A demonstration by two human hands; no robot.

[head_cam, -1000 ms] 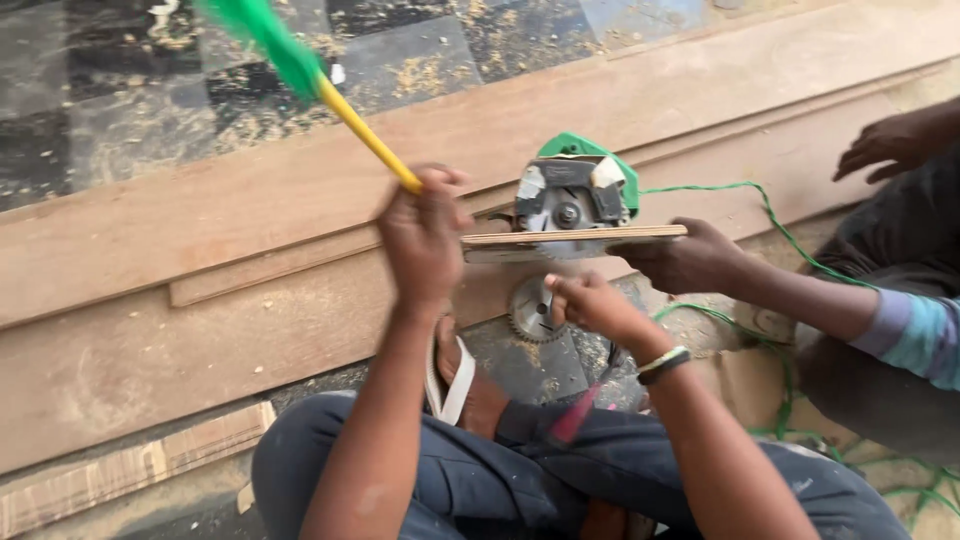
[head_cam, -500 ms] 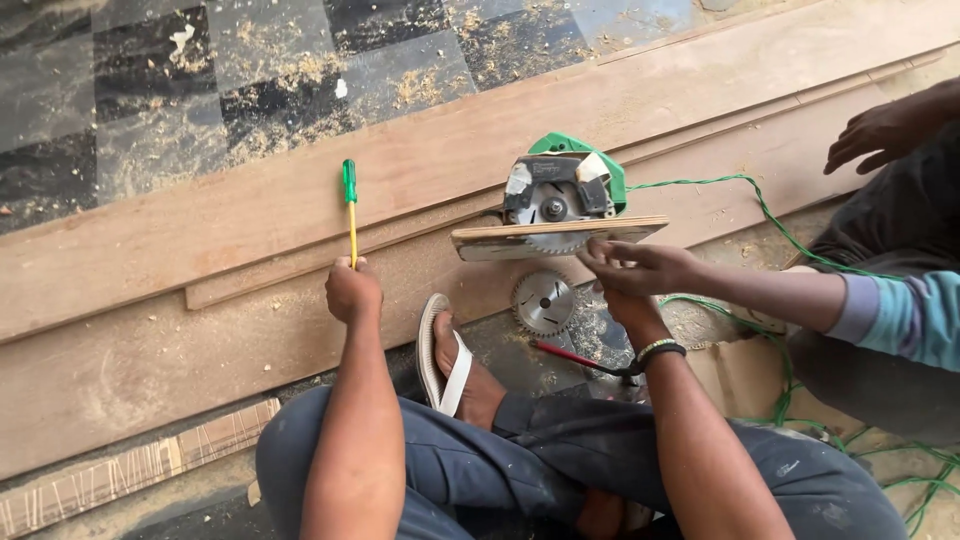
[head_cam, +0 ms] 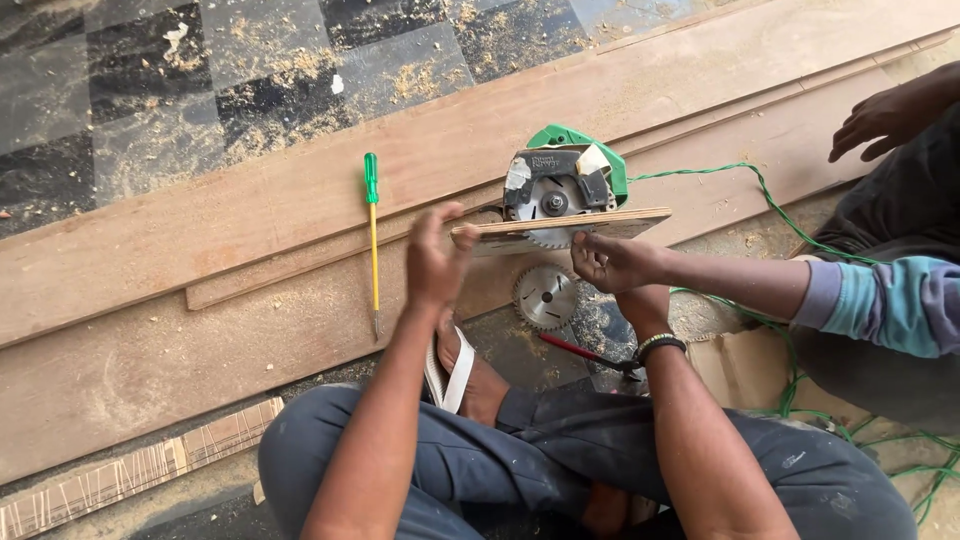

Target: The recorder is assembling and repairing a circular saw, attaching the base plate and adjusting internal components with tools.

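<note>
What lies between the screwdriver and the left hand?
Nothing: in the head view, only bare, sawdust-flecked wooden board separates the green-handled screwdriver from the left hand, which touches the saw's base plate.

- Screwdriver [head_cam: 372, 240]: green handle, yellow shaft, just left of the left hand's [head_cam: 437, 262] fingers.
- Saw [head_cam: 562, 185]: green guard, grey metal body, just beyond the fingertips.
- Loose blade [head_cam: 544, 296]: silver-grey, below the co-worker's hand [head_cam: 612, 262].
- Cord [head_cam: 740, 185]: green, twisted.
- Planks [head_cam: 250, 200]: pale brown, sawdust-flecked.
- Floor [head_cam: 150, 90]: black-and-grey checks.
- Co-worker's sleeve [head_cam: 880, 305]: teal, lilac cuff.
- Sandal [head_cam: 447, 375]: white.
</note>
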